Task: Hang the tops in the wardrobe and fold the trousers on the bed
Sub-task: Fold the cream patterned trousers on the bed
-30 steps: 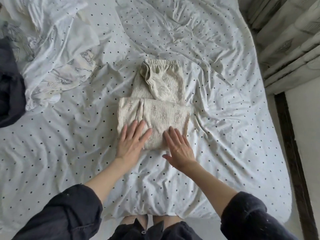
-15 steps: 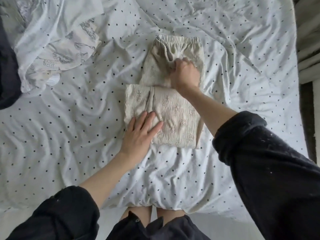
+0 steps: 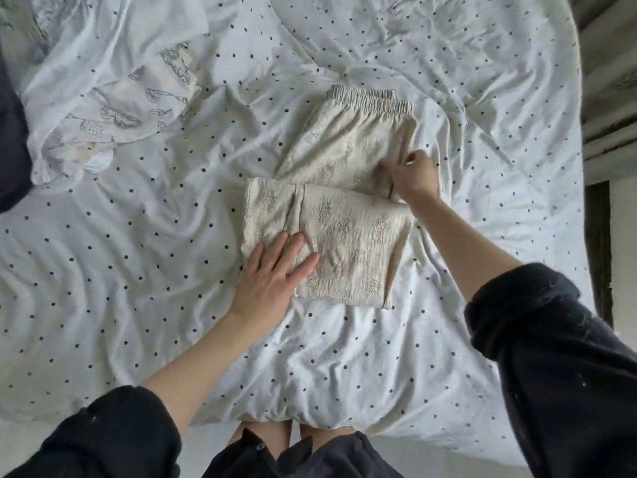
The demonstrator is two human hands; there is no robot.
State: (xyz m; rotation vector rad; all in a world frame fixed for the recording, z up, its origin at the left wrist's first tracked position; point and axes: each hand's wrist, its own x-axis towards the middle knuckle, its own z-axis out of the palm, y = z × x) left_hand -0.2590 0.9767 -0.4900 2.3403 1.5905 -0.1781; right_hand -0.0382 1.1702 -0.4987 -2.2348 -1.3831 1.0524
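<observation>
Cream embroidered trousers (image 3: 348,222) lie partly folded in the middle of the bed (image 3: 138,270), elastic waistband at the far end and the legs doubled over the near part. My left hand (image 3: 272,274) presses flat on the near left corner of the folded part, fingers straight. My right hand (image 3: 412,175) rests on the upper layer near the trousers' right edge, just above the fold line, fingers spread on the cloth. A white printed top (image 3: 103,98) lies crumpled at the far left.
A dark garment (image 3: 12,150) lies at the left edge beside the white top. The bed's right edge (image 3: 579,167) runs along a dark floor strip and pale curtains (image 3: 610,81). The dotted sheet is wrinkled all round.
My right hand has slid from the waist area down and right across the upper layer to the trousers' right edge. The curled-over waistband now lies flat. My left hand stays pressed on the fold.
</observation>
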